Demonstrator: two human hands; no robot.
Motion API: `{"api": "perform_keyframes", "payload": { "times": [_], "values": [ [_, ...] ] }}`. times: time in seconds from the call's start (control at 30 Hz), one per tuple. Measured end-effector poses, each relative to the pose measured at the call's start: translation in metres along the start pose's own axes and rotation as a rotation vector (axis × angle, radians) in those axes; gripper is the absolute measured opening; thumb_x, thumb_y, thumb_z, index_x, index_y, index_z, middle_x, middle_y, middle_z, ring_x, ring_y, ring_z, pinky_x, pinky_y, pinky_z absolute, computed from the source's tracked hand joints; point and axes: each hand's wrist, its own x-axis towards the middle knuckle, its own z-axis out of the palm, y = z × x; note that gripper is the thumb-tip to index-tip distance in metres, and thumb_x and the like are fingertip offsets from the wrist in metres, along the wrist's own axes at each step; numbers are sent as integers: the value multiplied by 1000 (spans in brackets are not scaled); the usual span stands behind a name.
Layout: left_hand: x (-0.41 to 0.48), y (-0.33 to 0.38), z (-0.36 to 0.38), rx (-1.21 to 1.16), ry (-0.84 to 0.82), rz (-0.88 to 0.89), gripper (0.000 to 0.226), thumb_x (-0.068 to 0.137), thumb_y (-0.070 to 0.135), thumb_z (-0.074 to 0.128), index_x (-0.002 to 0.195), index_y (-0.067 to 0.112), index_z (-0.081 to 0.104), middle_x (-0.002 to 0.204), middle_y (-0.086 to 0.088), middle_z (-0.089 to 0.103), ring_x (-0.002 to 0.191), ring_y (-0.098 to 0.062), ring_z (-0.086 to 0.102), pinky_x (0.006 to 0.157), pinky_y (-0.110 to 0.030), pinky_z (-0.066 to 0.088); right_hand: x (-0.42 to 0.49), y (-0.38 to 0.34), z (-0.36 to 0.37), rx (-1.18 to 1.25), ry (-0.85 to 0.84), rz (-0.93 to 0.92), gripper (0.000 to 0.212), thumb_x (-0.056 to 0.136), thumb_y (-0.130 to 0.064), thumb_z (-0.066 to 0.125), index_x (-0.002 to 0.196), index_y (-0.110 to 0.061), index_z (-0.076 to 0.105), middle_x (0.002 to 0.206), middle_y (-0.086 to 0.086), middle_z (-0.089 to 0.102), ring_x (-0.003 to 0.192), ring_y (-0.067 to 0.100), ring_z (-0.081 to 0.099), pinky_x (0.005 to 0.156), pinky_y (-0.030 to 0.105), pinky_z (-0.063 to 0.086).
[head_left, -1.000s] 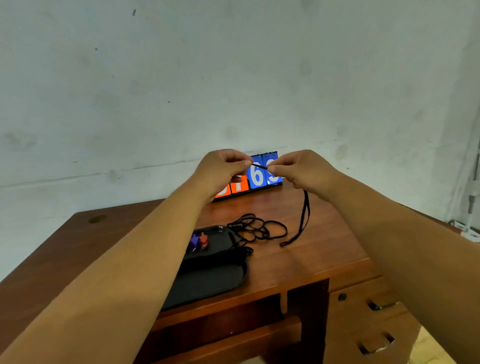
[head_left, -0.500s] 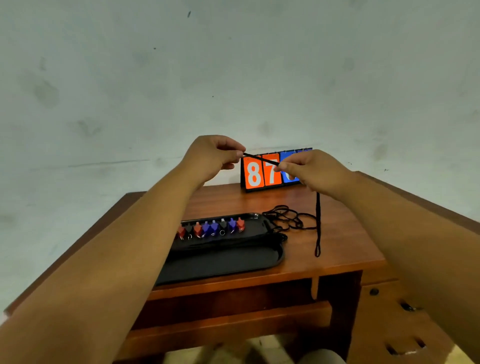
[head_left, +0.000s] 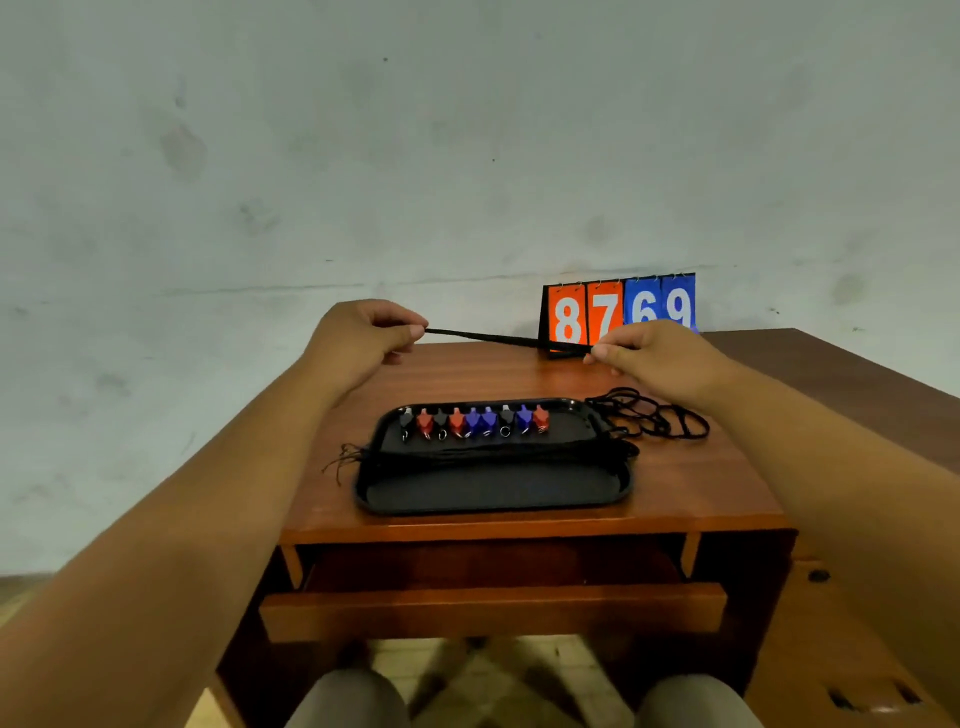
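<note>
A black cord (head_left: 488, 338) is stretched taut above the wooden desk (head_left: 696, 483). My left hand (head_left: 358, 343) pinches its left end and my right hand (head_left: 660, 358) pinches it further along. A black tray (head_left: 493, 488) lies on the desk below, holding a row of red, blue and black whistles (head_left: 472, 421) and a bundle of straight black cords (head_left: 498, 456). A loose tangle of black cords (head_left: 649, 415) lies on the desk at the tray's right end, under my right hand.
A flip scoreboard (head_left: 621, 312) reading 8769 stands at the desk's back edge against the pale wall. A drawer front (head_left: 488, 608) sits below the desk's front edge, with more drawers (head_left: 852, 675) at the lower right. My knees show at the bottom.
My hands have moved apart, drawing the cord out longer between them. The dangling end below my right hand is gone from sight. The camera has swung so the whole tray now shows.
</note>
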Motion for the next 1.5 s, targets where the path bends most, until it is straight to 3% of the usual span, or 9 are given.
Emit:
{"api": "perform_keyframes", "payload": {
  "times": [0.13,0.23,0.33,0.5,0.87,1.03,1.23,1.37,1.5],
  "values": [
    [-14,-37,-17,113,38,-33,9,96,25,82,101,31,85,98,12,81,91,-1,71,86,-23,55,2,16,16,-5,-36,37,20,110,-43,59,112,-38,79,110,-17,71,104,4,61,99,33,45],
    [-27,-62,-23,180,41,-53,9,95,30,82,102,35,85,112,16,79,109,-2,68,102,-30,51,2,30,28,-28,-45,65,18,109,-44,61,113,-39,78,106,-11,75,99,6,66,94,34,50],
    [-38,-84,-25,173,51,-120,10,95,31,83,103,37,86,112,15,79,103,-3,66,112,-46,52,-1,45,40,-9,-44,93,15,107,-42,64,108,-40,78,97,-11,77,95,10,71,80,27,51],
    [-50,-109,-20,162,109,-134,10,97,29,81,103,36,86,109,17,78,107,-2,68,89,-22,49,-8,67,60,105,36,149,12,105,-36,69,106,-33,81,99,-12,78,96,7,69,77,20,45],
    [-59,-152,-15,277,114,-21,15,102,32,73,104,42,84,110,18,73,113,-13,64,98,-36,52,-21,94,89,230,191,205,6,98,-38,78,101,-35,82,105,-16,77,101,5,69,81,24,49],
    [-61,-155,-17,142,107,-18,16,100,27,77,105,38,86,110,13,76,114,-11,67,101,-32,51,-23,97,88,334,206,216,4,98,-34,79,98,-34,83,104,-15,78,98,4,71,80,26,52],
    [-62,-158,-18,-40,79,-132,15,98,21,79,103,32,88,113,8,77,110,-9,72,94,-29,53,-24,98,91,200,167,208,5,98,-38,78,101,-35,81,106,-18,74,97,2,66,77,21,47],
    [-62,-157,-16,-40,81,-160,13,99,22,78,103,28,88,113,8,78,107,-9,72,83,-23,50,-25,96,91,196,165,218,5,99,-38,77,100,-35,81,104,-17,74,95,3,66,75,24,47],
    [-61,-159,-18,-24,94,-179,16,101,25,74,100,32,89,112,12,79,108,-10,71,87,-27,51,-26,95,91,209,158,231,6,99,-38,76,100,-34,81,104,-15,74,95,5,66,74,25,47]
  ]
}}
